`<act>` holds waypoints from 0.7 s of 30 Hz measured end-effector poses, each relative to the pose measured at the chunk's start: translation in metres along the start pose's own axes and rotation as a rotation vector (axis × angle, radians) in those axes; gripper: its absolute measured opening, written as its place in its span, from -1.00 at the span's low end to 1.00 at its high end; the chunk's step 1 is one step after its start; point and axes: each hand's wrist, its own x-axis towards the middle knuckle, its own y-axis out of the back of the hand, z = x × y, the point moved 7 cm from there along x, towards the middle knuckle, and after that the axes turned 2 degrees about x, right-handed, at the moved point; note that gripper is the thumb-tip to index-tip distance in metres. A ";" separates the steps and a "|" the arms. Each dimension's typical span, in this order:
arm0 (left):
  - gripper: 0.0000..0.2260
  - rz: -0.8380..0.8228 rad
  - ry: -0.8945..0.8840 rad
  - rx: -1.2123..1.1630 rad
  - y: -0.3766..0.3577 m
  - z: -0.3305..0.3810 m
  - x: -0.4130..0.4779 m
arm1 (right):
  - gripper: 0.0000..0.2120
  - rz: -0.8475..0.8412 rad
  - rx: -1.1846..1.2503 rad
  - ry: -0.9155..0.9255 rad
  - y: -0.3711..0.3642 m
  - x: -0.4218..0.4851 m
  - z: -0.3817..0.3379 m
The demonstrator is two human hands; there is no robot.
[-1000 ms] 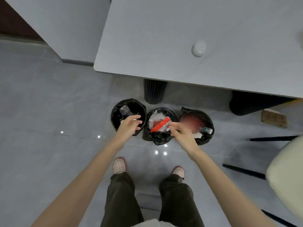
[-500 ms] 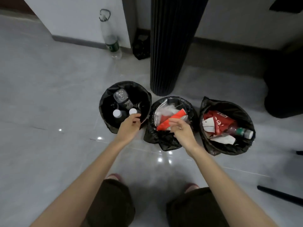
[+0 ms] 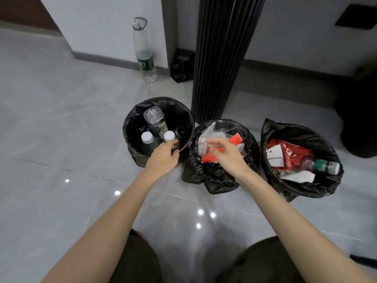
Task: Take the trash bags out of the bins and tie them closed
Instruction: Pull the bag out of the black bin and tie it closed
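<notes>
Left hand grips left bag near rim; right hand over middle bag, grip unclear.

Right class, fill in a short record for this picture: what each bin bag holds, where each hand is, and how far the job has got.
count: three black bags, open, in bins
left bag: white-capped bottles
middle bag: clear plastic, red packaging
right bag: red packet, paper, bottle
left hand: grips left bag's near rim
right hand: over middle bag, fingers blurred
progress: none lifted or tied
</notes>
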 end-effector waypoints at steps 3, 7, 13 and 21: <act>-0.60 0.015 -0.041 0.059 0.009 0.007 -0.019 | -0.73 0.007 -0.022 0.046 0.004 -0.020 -0.012; -0.61 0.048 -0.049 0.077 0.019 0.006 -0.054 | -0.72 0.015 -0.035 0.090 0.010 -0.049 -0.029; -0.61 0.024 -0.033 0.257 0.026 -0.020 -0.099 | -0.74 0.015 -0.047 0.150 0.010 -0.092 -0.036; -0.61 0.062 -0.047 0.324 0.037 -0.035 -0.120 | -0.70 0.006 -0.261 0.136 -0.007 -0.108 -0.006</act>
